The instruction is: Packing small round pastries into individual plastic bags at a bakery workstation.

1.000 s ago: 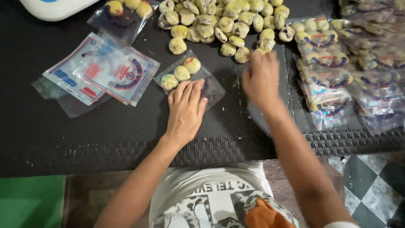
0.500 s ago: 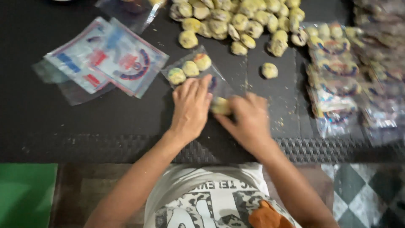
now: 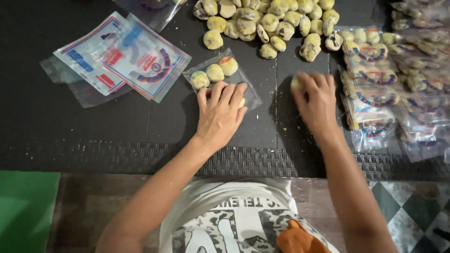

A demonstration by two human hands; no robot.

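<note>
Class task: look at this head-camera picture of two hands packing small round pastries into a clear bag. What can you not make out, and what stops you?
- Head view: left hand hides the clear bag mouth and most of a fourth pastry.
- Right hand fingers hide most of the pastry they grip.
- The pile of pastries is cut off by the top edge.
- The filled packets at right are blurred; count unclear.

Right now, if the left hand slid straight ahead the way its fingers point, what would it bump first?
The left hand lies on a clear bag; straight ahead it would probably first bump the three yellow pieces inside.
</note>
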